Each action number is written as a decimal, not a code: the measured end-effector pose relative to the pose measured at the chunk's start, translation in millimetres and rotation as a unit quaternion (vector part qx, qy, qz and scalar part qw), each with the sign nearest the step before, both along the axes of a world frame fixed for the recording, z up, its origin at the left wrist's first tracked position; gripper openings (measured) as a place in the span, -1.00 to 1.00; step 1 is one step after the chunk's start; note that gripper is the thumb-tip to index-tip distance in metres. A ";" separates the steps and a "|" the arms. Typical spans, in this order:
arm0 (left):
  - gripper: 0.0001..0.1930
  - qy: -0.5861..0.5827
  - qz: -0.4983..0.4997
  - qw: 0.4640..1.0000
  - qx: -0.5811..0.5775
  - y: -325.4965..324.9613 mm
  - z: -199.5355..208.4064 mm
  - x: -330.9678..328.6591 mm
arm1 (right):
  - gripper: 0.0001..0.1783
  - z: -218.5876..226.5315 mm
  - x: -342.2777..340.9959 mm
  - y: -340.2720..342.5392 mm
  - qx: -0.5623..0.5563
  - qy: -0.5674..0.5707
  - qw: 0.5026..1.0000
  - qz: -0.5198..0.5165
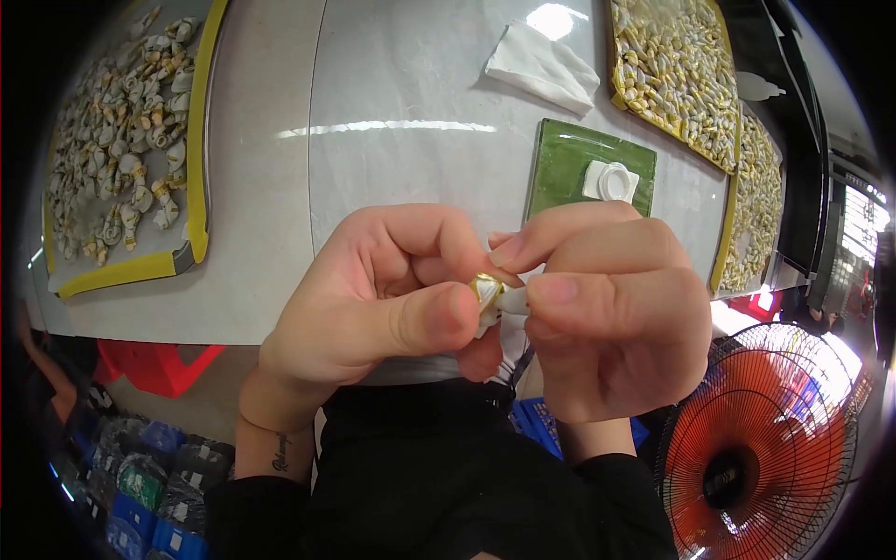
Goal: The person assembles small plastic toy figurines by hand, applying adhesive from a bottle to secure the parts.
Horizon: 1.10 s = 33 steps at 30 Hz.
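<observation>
Close in front of my body, my left hand (pixel 373 299) pinches a small white-and-gold ornament (pixel 486 289) between thumb and fingers. My right hand (pixel 625 317) meets it from the right, thumb and forefinger closed on a small white tip (pixel 513 301) at the ornament's side. Whether that tip belongs to the ornament or is a separate bit, I cannot tell. Fingers cover much of the piece. Just beyond my right hand lies a green square mat (pixel 569 168), with a white block with a round ring (pixel 612 181) on it.
A folded white cloth (pixel 543 67) lies farther back. At the left stands a yellow-edged tray (pixel 198 140) of small white-and-gold pieces. Two more yellow-edged trays (pixel 677 70) (pixel 754 191) of small pieces are at the right. An orange fan (pixel 761 448) stands lower right, a red stool (pixel 159 366) lower left.
</observation>
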<state>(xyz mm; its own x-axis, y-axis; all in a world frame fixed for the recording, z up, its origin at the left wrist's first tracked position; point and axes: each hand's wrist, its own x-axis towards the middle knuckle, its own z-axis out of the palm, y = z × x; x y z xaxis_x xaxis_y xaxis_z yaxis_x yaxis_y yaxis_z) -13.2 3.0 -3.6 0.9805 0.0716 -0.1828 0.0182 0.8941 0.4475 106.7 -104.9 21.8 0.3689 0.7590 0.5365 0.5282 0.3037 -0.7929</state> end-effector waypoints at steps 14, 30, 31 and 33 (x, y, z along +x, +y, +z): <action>-0.77 0.009 -0.007 1.000 -0.014 0.0 1.8 0.5 | -0.88 2.6 1.2 -3.6 -0.026 -0.029 0.999 -0.013; -0.86 0.025 -0.016 1.000 -0.001 0.3 3.9 0.0 | -0.77 10.1 2.1 -4.2 -0.069 -0.034 0.997 0.019; -0.86 0.024 -0.017 1.000 -0.001 0.1 3.9 0.1 | -0.77 10.5 2.1 -4.9 -0.064 -0.037 0.997 0.016; -0.86 0.014 -0.018 1.000 0.016 -0.1 3.3 -0.2 | -0.79 11.0 1.2 -6.7 -0.063 -0.030 0.998 0.010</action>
<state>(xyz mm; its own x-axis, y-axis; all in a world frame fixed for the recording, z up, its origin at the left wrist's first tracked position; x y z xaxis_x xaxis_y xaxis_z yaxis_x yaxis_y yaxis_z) -13.4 2.9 -0.3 0.9772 0.0434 -0.2076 0.0620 0.8775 0.4755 108.0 -111.6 32.8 0.3231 0.8282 0.4580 0.5712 0.2153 -0.7921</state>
